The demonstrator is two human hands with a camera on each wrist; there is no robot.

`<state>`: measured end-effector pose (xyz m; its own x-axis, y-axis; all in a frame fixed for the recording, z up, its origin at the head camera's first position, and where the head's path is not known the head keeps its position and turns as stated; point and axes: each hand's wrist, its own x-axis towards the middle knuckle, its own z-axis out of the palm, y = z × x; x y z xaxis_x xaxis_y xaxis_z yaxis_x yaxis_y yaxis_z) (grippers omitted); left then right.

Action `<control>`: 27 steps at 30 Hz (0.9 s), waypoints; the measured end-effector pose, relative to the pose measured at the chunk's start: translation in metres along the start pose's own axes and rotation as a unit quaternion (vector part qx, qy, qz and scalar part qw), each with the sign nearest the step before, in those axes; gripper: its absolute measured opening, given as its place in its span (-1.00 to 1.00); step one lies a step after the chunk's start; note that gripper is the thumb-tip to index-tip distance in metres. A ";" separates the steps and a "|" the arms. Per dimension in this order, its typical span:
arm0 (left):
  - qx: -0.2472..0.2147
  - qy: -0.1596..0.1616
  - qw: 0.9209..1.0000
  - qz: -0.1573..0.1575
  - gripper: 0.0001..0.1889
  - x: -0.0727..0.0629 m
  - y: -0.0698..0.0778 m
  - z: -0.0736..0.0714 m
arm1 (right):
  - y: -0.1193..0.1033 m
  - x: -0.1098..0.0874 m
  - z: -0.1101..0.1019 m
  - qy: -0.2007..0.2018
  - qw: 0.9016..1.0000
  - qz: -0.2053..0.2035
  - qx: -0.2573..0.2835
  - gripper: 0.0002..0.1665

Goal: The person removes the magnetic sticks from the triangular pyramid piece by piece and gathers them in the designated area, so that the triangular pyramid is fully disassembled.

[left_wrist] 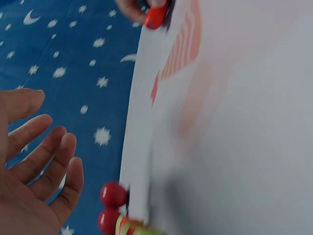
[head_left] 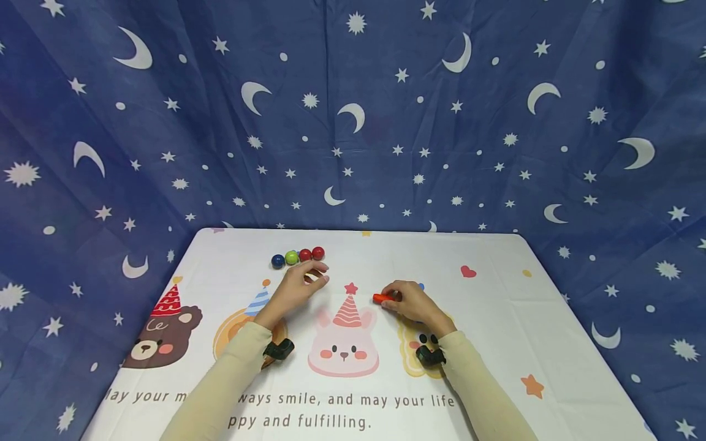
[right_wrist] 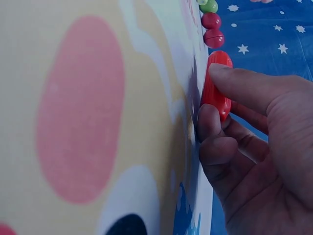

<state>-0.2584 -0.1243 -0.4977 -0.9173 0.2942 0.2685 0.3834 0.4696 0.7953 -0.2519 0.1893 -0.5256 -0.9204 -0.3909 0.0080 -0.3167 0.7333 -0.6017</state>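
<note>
My right hand point(head_left: 410, 301) pinches a small red oblong plastic piece point(head_left: 383, 298) between thumb and fingers, low over the tablecloth. In the right wrist view this red piece point(right_wrist: 221, 90) has rounded ends and ridged sides; its exact kind is unclear. My left hand point(head_left: 300, 286) holds nothing, its fingers apart and loosely bent, as the left wrist view also shows. Just beyond it stands a row of shiny balls: a dark blue ball point(head_left: 278, 261), a green ball point(head_left: 292, 257) and two red balls point(head_left: 306, 255). A bit of blue shows behind the row.
A white tablecloth point(head_left: 474, 380) with printed animals, a heart and lettering covers the table. Behind the table's far edge hangs a dark blue curtain point(head_left: 386, 202) with moons and stars. Black straps or mounts point(head_left: 280, 349) sit at both wrists.
</note>
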 end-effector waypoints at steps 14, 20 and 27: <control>0.007 -0.068 0.998 -0.015 -0.69 0.005 0.016 0.043 | 0.000 -0.001 0.000 -0.010 1.000 -0.005 0.004 -0.71; 0.006 -0.076 0.997 -0.004 -0.70 0.005 0.017 0.051 | 0.001 -0.003 -0.003 -0.012 1.000 -0.005 0.005 -0.70; 0.008 -0.089 0.996 0.000 -0.69 0.008 0.017 0.062 | 0.007 -0.003 -0.006 -0.013 1.000 -0.006 -0.008 -0.72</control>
<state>-0.2525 -0.0628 -0.5157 -0.8837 0.4372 0.1668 0.3869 0.4820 0.7861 -0.2521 0.1987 -0.5251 -0.9106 -0.4132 -0.0052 -0.3311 0.7372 -0.5890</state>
